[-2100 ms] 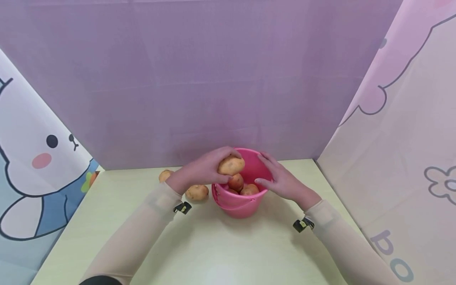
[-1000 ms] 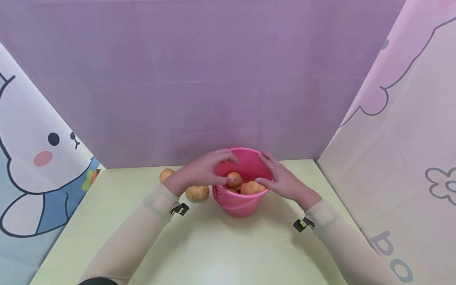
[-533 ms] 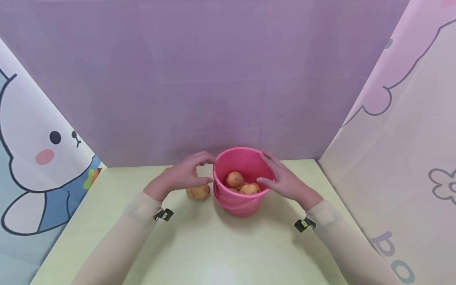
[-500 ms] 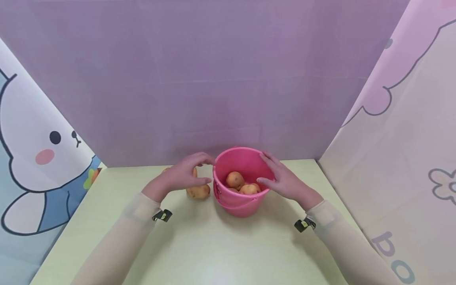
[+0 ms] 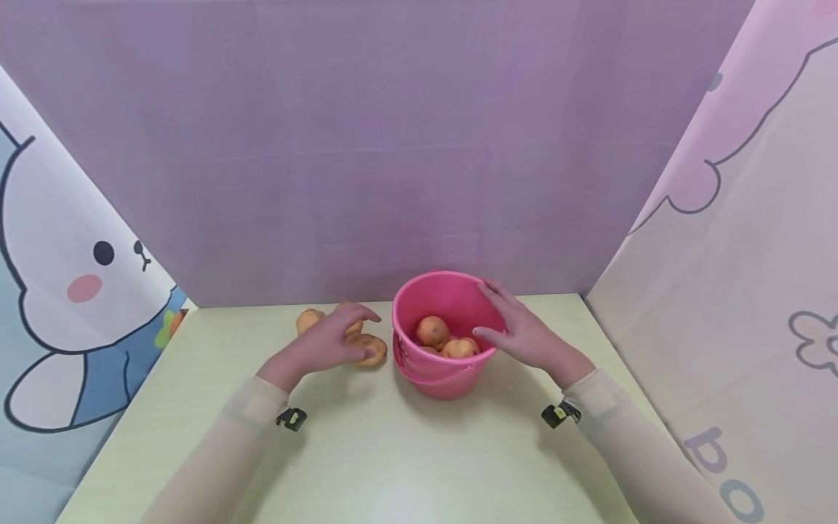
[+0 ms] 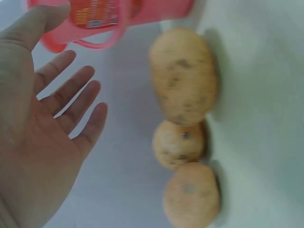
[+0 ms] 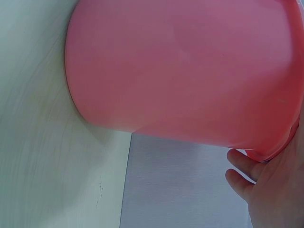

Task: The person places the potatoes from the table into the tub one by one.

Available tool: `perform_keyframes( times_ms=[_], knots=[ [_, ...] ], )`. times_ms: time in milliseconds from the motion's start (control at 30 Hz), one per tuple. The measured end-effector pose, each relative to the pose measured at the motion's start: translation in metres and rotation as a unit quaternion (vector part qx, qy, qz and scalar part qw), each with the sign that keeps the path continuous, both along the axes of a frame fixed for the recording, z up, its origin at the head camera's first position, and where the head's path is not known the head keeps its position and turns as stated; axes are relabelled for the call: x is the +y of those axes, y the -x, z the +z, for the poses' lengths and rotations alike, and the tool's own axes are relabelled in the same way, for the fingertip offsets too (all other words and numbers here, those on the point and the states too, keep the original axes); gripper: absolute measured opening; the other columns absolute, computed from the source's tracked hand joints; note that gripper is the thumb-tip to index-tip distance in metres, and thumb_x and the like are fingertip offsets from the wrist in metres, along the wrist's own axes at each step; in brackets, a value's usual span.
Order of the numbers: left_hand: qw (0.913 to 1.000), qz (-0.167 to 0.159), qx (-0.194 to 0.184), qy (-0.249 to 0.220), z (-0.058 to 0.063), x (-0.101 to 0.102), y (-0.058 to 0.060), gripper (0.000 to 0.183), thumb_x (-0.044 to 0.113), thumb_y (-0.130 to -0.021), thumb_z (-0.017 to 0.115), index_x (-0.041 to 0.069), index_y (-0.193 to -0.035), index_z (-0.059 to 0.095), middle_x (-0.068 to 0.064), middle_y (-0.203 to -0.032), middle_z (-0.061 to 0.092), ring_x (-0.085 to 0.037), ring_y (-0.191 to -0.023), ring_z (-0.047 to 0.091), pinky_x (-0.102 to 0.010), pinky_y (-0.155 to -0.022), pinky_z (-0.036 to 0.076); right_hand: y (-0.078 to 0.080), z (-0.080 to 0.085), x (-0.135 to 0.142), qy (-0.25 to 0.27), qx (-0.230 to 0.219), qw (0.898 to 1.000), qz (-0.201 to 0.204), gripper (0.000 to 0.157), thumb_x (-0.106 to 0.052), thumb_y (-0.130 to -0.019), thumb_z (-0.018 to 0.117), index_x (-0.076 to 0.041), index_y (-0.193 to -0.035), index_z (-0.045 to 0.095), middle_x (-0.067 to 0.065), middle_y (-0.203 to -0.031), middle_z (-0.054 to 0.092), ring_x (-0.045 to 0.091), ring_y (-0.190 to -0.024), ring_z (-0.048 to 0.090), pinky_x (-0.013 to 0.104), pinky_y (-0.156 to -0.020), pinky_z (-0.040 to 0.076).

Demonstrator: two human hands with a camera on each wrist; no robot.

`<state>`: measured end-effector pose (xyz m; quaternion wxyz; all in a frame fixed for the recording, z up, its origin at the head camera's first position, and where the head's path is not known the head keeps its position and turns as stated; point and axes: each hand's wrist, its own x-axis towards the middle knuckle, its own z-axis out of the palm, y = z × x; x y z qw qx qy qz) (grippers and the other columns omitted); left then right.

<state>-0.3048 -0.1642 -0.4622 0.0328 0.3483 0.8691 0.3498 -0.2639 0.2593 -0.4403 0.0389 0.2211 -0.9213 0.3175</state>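
A pink bucket (image 5: 440, 382) with a pink handle stands upright on the table. Inside it lie several potatoes, among them a round potato (image 5: 433, 331) and a paler potato (image 5: 461, 348). My right hand (image 5: 529, 336) holds the bucket's right side at the rim, thumb over the edge; two fingers show outside below the rim in the right wrist view. Left of the bucket, my left hand (image 5: 325, 343) hovers over three loose potatoes with spread fingers, holding nothing. In the left wrist view those are an oblong potato (image 6: 184, 76), a smaller potato (image 6: 178, 144) and another potato (image 6: 191, 195), lined up close together.
The pale table (image 5: 406, 466) ends at a purple cloth backdrop (image 5: 393, 160) close behind the bucket. A panel with a cartoon rabbit (image 5: 52, 306) borders the left side, and a pink and white panel (image 5: 740, 276) the right.
My left hand let a potato go inside the bucket, then drew back left past the rim and lowered over the loose potatoes. The right hand has stayed at the bucket's rim.
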Motion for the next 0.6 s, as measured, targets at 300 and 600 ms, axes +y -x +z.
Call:
perform_keyframes(
  times_ms=[300, 600],
  knots=[
    [0.9983, 0.009, 0.050, 0.028, -0.028, -0.001, 0.008, 0.068, 0.031, -0.089, 0.095, 0.015, -0.148, 0.065, -0.002, -0.138, 0.065, -0.027, -0.125, 0.060, -0.052, -0.108, 0.055, 0.000, -0.001, 0.001, 0.001, 0.005, 1.000, 0.002, 0.098, -0.056, -0.100, 0.075, -0.018, -0.177, 0.028, 0.007, -0.182, 0.020, 0.043, -0.160, 0.033, 0.063, -0.107, 0.056],
    [0.9992, 0.009, 0.024, 0.031, -0.048, -0.001, 0.014, 0.075, 0.030, -0.090, 0.092, 0.013, -0.156, 0.060, -0.002, -0.155, 0.061, -0.026, -0.145, 0.055, -0.053, -0.119, 0.048, 0.000, -0.001, 0.000, 0.003, 0.004, 1.000, 0.002, 0.096, -0.056, -0.101, 0.075, -0.019, -0.177, 0.029, 0.006, -0.182, 0.021, 0.042, -0.160, 0.034, 0.062, -0.107, 0.057]
  ],
)
